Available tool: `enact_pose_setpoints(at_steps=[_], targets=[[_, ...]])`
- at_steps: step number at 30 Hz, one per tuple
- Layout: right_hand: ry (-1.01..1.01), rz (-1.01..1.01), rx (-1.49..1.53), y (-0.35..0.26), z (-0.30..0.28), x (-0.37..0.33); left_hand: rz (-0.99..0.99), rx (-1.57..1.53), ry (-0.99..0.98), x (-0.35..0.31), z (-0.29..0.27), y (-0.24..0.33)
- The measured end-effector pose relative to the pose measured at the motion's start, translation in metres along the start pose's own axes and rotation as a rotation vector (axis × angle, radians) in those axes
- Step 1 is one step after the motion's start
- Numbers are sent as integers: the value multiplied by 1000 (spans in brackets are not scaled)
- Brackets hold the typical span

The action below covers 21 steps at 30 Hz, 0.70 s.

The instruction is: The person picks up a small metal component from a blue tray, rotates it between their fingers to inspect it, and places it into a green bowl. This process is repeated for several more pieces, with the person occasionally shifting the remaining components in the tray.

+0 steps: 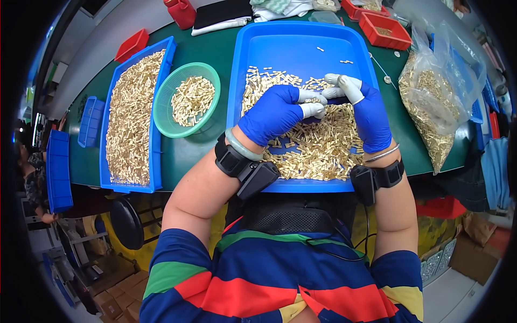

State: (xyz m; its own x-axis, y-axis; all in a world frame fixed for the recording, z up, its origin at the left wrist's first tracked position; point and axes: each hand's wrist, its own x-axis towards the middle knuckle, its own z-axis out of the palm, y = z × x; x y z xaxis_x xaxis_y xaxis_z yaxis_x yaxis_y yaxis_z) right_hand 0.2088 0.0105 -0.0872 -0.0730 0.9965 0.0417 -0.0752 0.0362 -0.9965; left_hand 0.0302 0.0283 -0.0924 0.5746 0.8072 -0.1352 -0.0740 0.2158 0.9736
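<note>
Both my hands wear blue gloves with white covers on the fingertips, and they meet above a large blue tray [301, 32]. My left hand [277, 110] is closed in a pinch, with a few small brass-coloured metal pieces [312, 100] showing between thumb and fingers. Close beside it, my right hand [369, 116] has its thumb and fingers bent together; whatever they hold is hidden. Below the hands, many loose brass-coloured pieces [323, 153] of the same kind cover the tray's near part. A few stray ones lie toward its far end.
To the left stand a green colander [161, 121] and a long blue tray [158, 180], both holding brass-coloured pieces. A clear plastic bag [431, 107] of them sits at the right. Red bins [385, 32] and folded cloths [221, 16] line the green table's [186, 156] far side.
</note>
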Motion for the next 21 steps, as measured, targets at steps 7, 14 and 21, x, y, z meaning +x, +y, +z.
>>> enact_pose_setpoints(at_steps=[7,14,21], targets=[[18,3,-47,-2,-2,-4,161,593,234,-39,-43,42],[-22,-36,3,2,-5,3,401,1122,231,-46,-72,54],[7,-28,33,3,-4,-2,508,1586,-292,-3,-16,11]])
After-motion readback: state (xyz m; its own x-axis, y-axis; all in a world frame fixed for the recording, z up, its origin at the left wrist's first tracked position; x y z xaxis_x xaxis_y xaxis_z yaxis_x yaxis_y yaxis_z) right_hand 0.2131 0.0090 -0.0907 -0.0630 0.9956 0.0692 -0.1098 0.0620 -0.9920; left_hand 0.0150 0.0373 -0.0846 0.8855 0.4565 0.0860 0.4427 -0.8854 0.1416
